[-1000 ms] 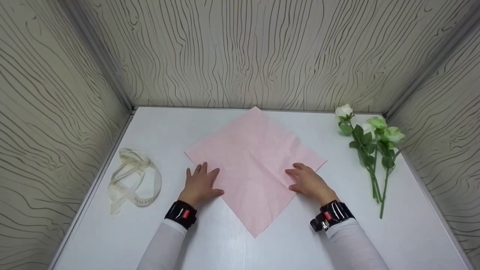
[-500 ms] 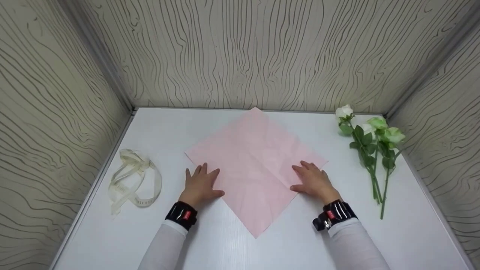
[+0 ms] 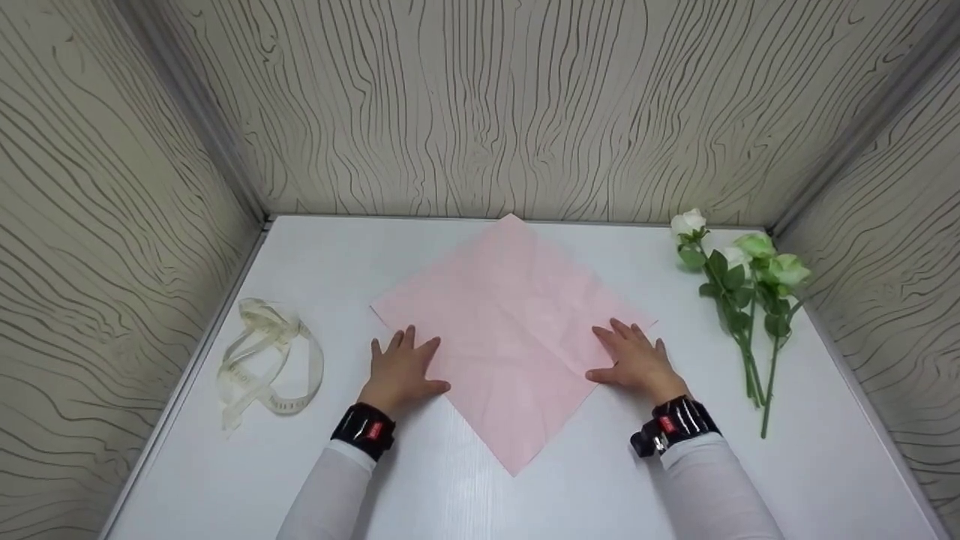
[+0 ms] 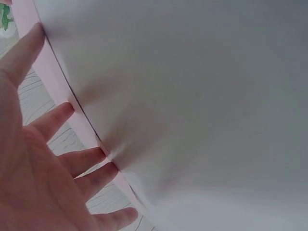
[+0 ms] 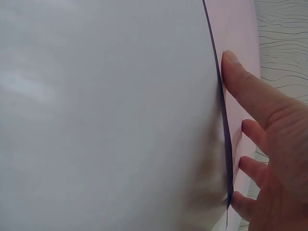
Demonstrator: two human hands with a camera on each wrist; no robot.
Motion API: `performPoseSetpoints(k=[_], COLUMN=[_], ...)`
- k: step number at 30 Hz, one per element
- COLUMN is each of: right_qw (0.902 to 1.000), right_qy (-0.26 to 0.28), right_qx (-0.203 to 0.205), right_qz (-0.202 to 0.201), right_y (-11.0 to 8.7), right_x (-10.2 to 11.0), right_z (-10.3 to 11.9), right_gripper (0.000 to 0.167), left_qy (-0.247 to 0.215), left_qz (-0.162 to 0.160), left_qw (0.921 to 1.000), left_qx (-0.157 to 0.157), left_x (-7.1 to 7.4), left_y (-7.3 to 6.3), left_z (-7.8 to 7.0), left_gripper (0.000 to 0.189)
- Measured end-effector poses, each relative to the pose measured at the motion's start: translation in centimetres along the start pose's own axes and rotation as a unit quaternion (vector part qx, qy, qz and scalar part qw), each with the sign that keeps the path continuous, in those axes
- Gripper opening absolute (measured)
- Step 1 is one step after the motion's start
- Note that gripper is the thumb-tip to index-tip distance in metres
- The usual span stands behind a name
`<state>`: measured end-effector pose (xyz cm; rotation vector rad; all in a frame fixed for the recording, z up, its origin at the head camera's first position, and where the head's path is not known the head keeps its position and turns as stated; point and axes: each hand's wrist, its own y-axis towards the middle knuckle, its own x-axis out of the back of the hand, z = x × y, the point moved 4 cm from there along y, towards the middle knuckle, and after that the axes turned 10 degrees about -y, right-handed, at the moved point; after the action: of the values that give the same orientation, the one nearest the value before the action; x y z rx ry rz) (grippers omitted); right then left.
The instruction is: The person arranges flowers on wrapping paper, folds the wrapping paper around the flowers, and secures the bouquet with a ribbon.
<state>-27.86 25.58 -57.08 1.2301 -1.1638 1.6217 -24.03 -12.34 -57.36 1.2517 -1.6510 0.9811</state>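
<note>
A pink square sheet of wrapping paper (image 3: 502,330) lies flat with a corner toward me, lightly creased on its right half. My left hand (image 3: 401,375) is spread over the sheet's lower left edge. In the left wrist view, its fingertips (image 4: 103,153) touch down along that edge. My right hand (image 3: 634,364) spreads its fingers over the lower right edge, near the right corner. The right wrist view shows the thumb (image 5: 236,70) and fingers resting on the pink border. Neither hand grips anything.
A loose coil of cream printed ribbon (image 3: 311,375) lies to the left on the white table (image 3: 450,495). Several white and green artificial roses (image 3: 754,247) with long stems lie at the right. Wood-patterned panels (image 3: 480,112) enclose the back and both sides.
My right hand has slid a little to the right along the paper, its fingers spreading wider, and the paper's right half looks smoother. My left hand has stayed in place.
</note>
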Motion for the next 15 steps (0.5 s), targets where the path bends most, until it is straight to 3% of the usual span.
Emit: performPoseSetpoints(k=[8, 15], right_qw=[1.0000, 0.9996], right_qy=[0.003, -0.006], right_qx=[-0.002, -0.025], right_qz=[-0.001, 0.010], right_y=[-0.3, -1.4], right_x=[-0.3, -0.1], right_z=[-0.4, -1.7], right_gripper=[0.084, 0.071], left_qy=[-0.004, -0.011], left_qz=[-0.004, 0.002], left_qw=[1.0000, 0.9999], left_qx=[-0.001, 0.001], left_x=[0.0, 0.4], left_y=[0.0, -0.3], left_z=[-0.3, -0.3], left_gripper=[0.080, 0.079])
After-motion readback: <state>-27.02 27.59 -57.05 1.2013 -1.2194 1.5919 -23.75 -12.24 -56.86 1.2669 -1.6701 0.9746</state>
